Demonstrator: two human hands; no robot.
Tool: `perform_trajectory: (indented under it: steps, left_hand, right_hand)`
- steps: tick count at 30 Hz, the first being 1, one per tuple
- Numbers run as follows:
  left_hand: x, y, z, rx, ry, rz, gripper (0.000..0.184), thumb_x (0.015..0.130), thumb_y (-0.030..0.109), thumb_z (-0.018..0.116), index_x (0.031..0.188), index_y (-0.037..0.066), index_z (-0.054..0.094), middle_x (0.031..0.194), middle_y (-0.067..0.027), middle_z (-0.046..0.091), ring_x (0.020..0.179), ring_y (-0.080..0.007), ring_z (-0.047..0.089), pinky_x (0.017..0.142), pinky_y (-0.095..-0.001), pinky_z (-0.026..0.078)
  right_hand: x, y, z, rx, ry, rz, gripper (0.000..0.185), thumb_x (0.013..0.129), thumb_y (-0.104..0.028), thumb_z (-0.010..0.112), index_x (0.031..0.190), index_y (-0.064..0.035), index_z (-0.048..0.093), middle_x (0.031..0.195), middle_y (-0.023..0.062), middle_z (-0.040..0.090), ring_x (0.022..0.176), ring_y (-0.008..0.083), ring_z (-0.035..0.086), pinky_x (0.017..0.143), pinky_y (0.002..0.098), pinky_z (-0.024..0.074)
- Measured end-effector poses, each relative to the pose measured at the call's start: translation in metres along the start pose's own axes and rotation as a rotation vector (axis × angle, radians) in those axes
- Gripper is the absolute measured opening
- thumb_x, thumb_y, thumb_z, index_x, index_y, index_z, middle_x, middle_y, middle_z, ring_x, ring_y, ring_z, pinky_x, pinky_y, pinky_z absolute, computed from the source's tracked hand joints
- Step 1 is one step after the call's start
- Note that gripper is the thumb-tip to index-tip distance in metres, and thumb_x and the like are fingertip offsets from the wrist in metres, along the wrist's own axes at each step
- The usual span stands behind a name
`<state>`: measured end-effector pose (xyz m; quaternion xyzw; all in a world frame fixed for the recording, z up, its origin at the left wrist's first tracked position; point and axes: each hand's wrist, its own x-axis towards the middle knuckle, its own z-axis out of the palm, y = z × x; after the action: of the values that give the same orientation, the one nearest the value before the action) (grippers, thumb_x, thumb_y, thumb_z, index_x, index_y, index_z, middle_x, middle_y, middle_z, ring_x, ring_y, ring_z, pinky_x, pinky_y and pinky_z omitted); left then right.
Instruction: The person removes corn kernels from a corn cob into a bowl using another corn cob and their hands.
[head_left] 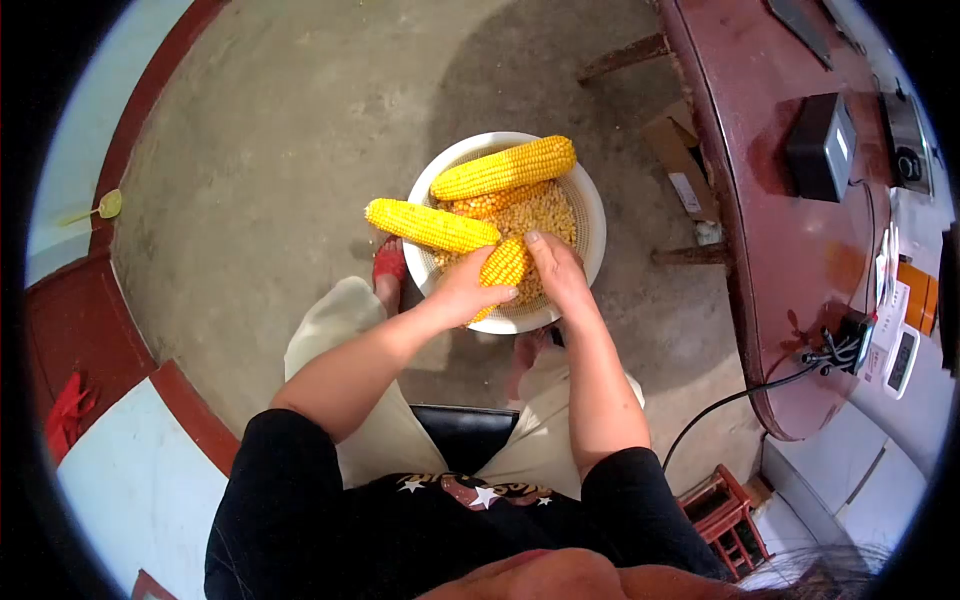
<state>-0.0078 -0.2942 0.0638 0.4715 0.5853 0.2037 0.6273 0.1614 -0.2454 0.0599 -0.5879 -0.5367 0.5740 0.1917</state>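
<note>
No words or numbers are showing clearly enough to read. White stars (485,496) are sitting by letters (518,489) on the black shirt (420,535), but the letters are looking squashed. The brown box's (668,150) white label (686,192) is looking too tiny.

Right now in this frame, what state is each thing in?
Left hand: closed around an ear of corn
Right hand: thumb at that ear, fingers partly hidden
Held ear: kernels on, partly covered by the hands
Left-side ear: kernels on, overhanging the rim
Basket: upright, holding loose kernels
Black cable: hanging off the table
</note>
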Motion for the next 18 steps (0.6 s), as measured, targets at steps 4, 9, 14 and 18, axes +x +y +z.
perform_trajectory:
  steps: [4,9,14,18]
  left_hand:
    - [-0.003,0.002,0.003,0.132,0.008,0.015,0.076,0.073,0.03,0.071,0.132,-0.001,0.036,0.12,-0.0192,0.053,0.111,-0.0273,0.052,0.094,-0.0347,0.04]
    - [-0.003,0.01,-0.003,0.077,0.068,0.129,0.068,0.075,0.028,0.069,0.129,-0.001,0.04,0.117,-0.02,0.054,0.108,-0.0312,0.053,0.093,-0.0373,0.041]
    - [-0.003,0.038,-0.058,0.864,0.522,0.452,0.053,0.067,0.02,0.073,0.114,0.004,0.053,0.106,-0.0138,0.054,0.111,-0.0302,0.045,0.096,-0.0432,0.033]
    - [0.002,0.012,-0.063,1.129,0.408,0.294,0.056,0.063,0.016,0.073,0.115,0.009,0.054,0.112,-0.0111,0.052,0.112,-0.0302,0.044,0.1,-0.0544,0.025]
  right_hand:
    - [0.002,0.016,0.009,-0.114,-0.096,0.01,0.055,0.086,-0.037,0.055,0.122,0.0037,0.047,0.111,0.0288,0.055,0.104,0.0375,0.055,0.093,0.0371,0.0393]
    - [0.006,0.003,-0.001,0.25,0.003,0.265,0.054,0.088,-0.034,0.052,0.127,0.0016,0.042,0.115,0.0188,0.053,0.092,0.0231,0.059,0.062,0.0313,0.0532]
    - [0.02,0.019,-0.014,0.613,0.213,0.359,0.054,0.092,-0.033,0.047,0.134,-0.0013,0.034,0.117,0.0153,0.052,0.089,0.0228,0.06,0.063,0.0348,0.0546]
    - [0.022,0.019,-0.013,0.855,0.285,0.296,0.038,0.096,-0.026,0.04,0.123,0.0009,0.039,0.111,0.0139,0.05,0.096,0.0222,0.054,0.074,0.0378,0.0504]
